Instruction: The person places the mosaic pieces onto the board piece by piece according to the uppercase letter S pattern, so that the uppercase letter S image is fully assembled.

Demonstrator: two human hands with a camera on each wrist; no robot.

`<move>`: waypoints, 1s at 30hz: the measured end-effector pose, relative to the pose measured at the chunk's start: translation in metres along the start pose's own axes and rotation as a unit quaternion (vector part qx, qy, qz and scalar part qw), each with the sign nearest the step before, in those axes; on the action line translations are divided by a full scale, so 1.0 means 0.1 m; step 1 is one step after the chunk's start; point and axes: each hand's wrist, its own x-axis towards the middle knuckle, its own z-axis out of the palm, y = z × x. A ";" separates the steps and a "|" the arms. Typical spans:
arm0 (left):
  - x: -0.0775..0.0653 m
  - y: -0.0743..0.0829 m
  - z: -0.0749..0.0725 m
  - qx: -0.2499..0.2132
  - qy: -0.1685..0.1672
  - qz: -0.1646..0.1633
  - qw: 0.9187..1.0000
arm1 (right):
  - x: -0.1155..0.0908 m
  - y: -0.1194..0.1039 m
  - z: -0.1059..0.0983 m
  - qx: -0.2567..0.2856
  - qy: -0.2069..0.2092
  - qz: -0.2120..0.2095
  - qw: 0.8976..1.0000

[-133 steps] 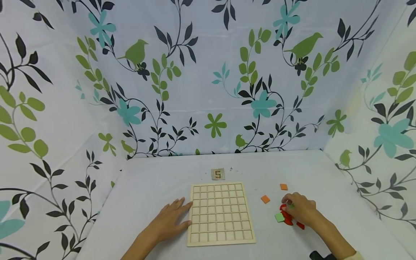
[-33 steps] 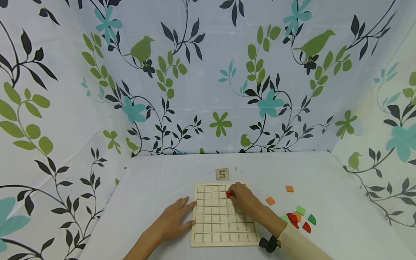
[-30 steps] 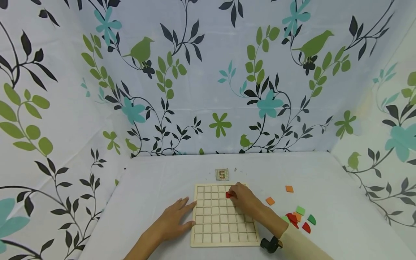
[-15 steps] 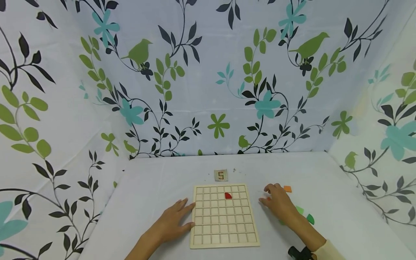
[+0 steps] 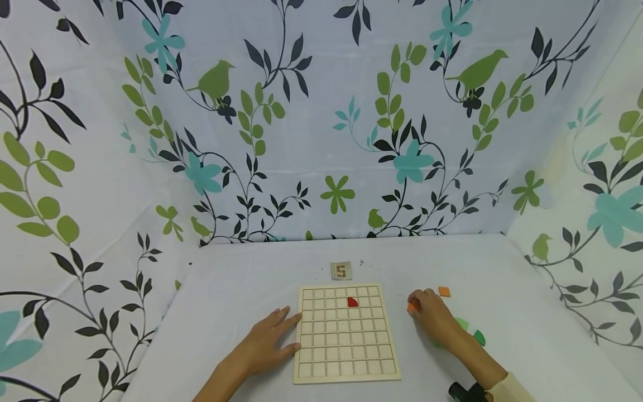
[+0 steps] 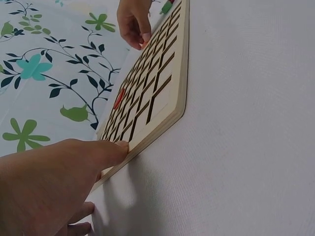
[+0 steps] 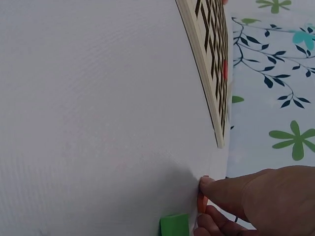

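Observation:
A pale wooden grid board [image 5: 346,335] lies on the white table, with one red quarter-circle tile [image 5: 353,302] in a cell of its second row. My left hand [image 5: 268,343] rests at the board's left edge, fingers spread; in the left wrist view the thumb [image 6: 110,153] touches the rim. To the right of the board, my right hand [image 5: 436,315] pinches an orange square tile [image 5: 413,307] between thumb and fingers. The right wrist view shows that orange tile [image 7: 202,200] on edge, with a green tile [image 7: 174,225] close by.
Another orange tile [image 5: 444,291] lies just beyond the right hand. Green tiles, including a dark green quarter-circle [image 5: 479,338], show beside the right forearm, which hides others. A small card with an S-like mark [image 5: 341,271] lies behind the board. Patterned cloth [image 5: 331,139] hangs at the back.
My right hand has let go of the red tile in the board, moved right and taken hold of an orange tile. My left hand has stayed at the board's edge.

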 end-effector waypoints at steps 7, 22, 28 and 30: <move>0.00 0.00 0.02 0.000 0.004 0.001 1.000 | 0.01 0.04 -0.01 0.036 -0.006 0.032 0.999; -0.01 -0.01 0.00 0.000 0.010 0.009 1.000 | 0.10 0.04 0.09 -0.022 0.022 -0.002 1.000; -0.01 -0.01 0.01 -0.004 0.007 0.007 1.000 | 0.23 -0.03 0.11 -0.043 0.026 0.007 0.999; -0.01 -0.01 0.02 -0.006 0.005 0.005 1.000 | 0.27 -0.05 0.12 -0.034 0.019 0.011 0.999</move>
